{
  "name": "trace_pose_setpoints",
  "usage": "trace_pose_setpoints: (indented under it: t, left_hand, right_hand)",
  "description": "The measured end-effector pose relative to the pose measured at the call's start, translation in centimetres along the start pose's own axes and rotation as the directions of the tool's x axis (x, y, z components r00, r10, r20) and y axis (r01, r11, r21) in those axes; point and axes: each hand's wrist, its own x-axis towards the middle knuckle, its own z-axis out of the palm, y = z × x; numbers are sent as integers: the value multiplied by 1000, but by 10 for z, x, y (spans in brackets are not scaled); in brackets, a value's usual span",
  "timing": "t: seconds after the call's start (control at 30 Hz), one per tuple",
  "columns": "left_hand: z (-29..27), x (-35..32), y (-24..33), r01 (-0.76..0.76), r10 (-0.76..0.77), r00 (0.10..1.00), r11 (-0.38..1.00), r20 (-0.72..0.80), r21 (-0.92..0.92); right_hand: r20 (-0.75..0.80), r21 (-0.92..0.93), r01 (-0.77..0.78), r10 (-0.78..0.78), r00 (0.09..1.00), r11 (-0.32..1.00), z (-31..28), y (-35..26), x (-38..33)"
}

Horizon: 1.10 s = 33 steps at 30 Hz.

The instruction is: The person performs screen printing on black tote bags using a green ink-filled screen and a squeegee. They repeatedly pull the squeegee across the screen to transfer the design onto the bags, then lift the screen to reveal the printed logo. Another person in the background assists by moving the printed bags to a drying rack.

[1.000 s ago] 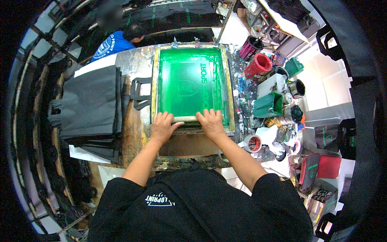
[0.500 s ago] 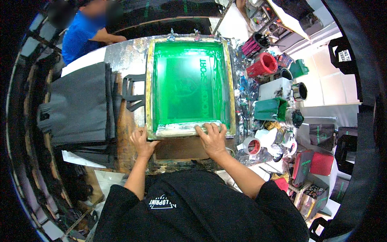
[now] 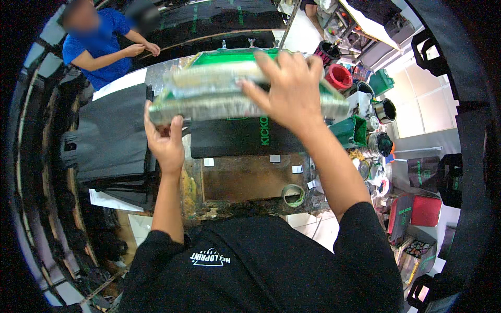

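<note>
A screen printing frame point(image 3: 209, 111) with green-inked mesh is tilted up, its near edge raised off the table and blurred by motion. My left hand point(image 3: 166, 142) is closed round its near left corner, thumb in front. Across the frame lies a pale squeegee point(image 3: 206, 78). My right hand point(image 3: 292, 91) is over the squeegee, thumb on the near side and fingers across its top; blur softens the fingertips. Below the raised frame a black fabric bag point(image 3: 229, 138) with green print lies flat on the table, its far part hidden by the frame.
A stack of black bags point(image 3: 112, 135) sits at the left. Ink containers, among them a red tub point(image 3: 339, 76) and a green one point(image 3: 350, 130), crowd the right side. A tape roll point(image 3: 293, 195) lies near the front edge. A person in blue point(image 3: 107, 47) stands at far left.
The frame's near edge has come up from the table with both my hands, uncovering the printed bag. My right hand has moved up and right. The person in blue has turned and raised their hands.
</note>
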Motion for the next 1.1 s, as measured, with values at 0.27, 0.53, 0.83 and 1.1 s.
trace_pose_setpoints:
  t: [0.27,0.53,0.83,1.1]
  left_hand:
    - [-31,-83,-167,150,-505,861,375,66,915]
    - [-34,-88,-186,254,-536,842,498,64,829]
    - [-77,69,-59,336,-385,923,814,8,474]
    - [-264,137,-26,629,-549,775,714,-313,307]
  right_hand:
    - [-87,-20,21,-23,996,1000,12,23,52]
    - [18,-25,-25,25,1000,999,10,36,92]
    - [14,0,-19,19,1000,1000,15,47,115]
    - [80,3,-61,61,995,998,5,35,105]
